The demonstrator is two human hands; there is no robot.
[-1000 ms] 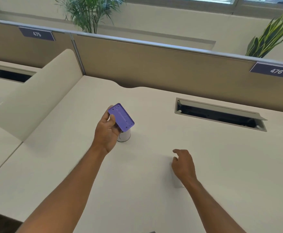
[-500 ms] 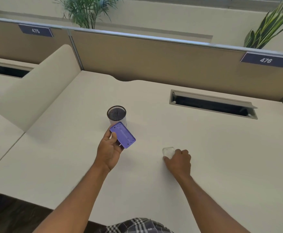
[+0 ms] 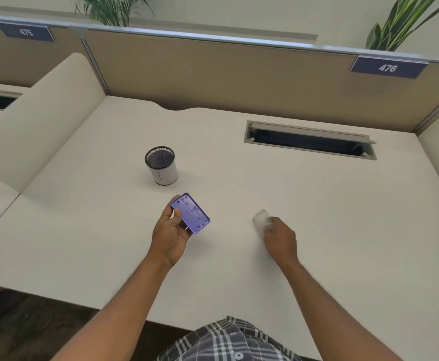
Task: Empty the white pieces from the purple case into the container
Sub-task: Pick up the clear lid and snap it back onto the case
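1 purple case [image 3: 190, 213] in L hand [image 3: 170, 234] fingers | 1 container [image 3: 162, 165] | R hand [image 3: 281, 237] fingers grip 1 clear lid [image 3: 260, 220]

Head-worn camera looks steeply down across the desk [image 3: 317, 230].

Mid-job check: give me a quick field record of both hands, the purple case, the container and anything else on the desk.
left hand: holds the purple case above the desk, near side of the container
right hand: on a clear lid-like piece at the desk surface
container: upright, dark mesh rim, white side, standing apart from both hands
container contents: cannot tell
desk: pale top, open cable slot at far right
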